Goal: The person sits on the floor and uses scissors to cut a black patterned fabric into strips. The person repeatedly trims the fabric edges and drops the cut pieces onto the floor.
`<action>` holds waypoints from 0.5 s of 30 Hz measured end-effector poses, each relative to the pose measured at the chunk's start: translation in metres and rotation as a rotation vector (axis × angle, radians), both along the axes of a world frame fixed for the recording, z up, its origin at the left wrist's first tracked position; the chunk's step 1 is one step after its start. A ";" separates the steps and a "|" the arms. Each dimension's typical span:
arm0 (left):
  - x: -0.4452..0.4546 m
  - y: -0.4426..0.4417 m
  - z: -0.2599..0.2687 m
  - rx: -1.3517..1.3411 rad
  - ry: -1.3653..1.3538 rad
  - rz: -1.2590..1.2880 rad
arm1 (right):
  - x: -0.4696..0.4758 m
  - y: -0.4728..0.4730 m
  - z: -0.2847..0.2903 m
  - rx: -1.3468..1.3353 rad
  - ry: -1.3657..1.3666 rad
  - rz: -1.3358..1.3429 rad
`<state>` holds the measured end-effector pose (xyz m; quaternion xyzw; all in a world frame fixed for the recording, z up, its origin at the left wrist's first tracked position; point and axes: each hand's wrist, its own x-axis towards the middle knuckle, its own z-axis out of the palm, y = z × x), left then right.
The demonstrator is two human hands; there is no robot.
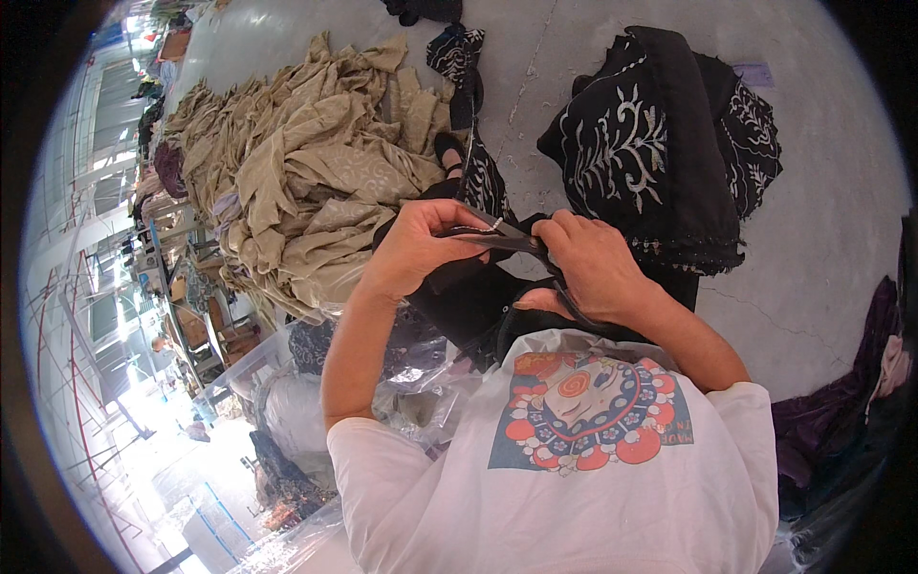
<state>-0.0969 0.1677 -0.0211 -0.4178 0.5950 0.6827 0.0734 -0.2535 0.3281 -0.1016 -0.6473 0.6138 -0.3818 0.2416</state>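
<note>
My right hand (588,265) grips the dark handles of a pair of scissors (513,242), whose blades stand apart and point left. Between the blades lies the beaded, light-coloured edge of a piece of black fabric. My left hand (430,240) pinches this fabric close to the blade tips, with thumb and fingers near the metal. A black embroidered strip (486,176) runs from there up along the floor. More black cloth (466,294) lies over my lap below the hands.
A large heap of beige patterned cloth (323,158) lies on the floor at the left. Folded black embroidered fabric (624,143) lies at the upper right. Clear plastic bags (301,409) stand at the lower left, and purple cloth (825,423) lies at the far right.
</note>
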 end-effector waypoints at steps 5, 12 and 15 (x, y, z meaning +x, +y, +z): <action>0.001 0.000 -0.005 0.006 0.028 0.011 | 0.007 0.001 -0.002 0.030 -0.013 -0.021; -0.002 0.001 -0.004 0.012 -0.006 -0.002 | 0.012 0.004 -0.014 0.137 -0.007 -0.023; -0.003 0.002 -0.003 0.007 -0.003 0.028 | 0.007 0.006 -0.013 0.125 -0.042 -0.049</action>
